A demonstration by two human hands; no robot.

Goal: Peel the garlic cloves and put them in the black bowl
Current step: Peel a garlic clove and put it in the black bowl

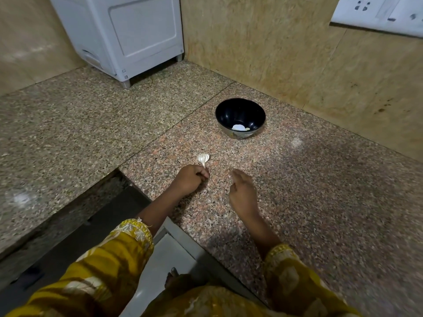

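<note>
Left hand (191, 179) grip pinches garlic clove (203, 159) by its thin tail, fat end pointing away toward black bowl (240, 108). Right hand (243, 194) blurred, grip apparently loose, empty.

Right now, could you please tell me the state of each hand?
Left hand: holding the garlic by its stalk.
Right hand: open, holding nothing.

Bowl (229, 113) black, glossy inside, silvery outside. Garlic (203, 158) pearly white. Counter (320, 191) speckled pink-brown-grey granite. Wall (274, 42) mottled tan. Appliance (128, 30) white. Sleeve (109, 259) mustard yellow, cream floral pattern. Socket plate (377, 12) white.
</note>
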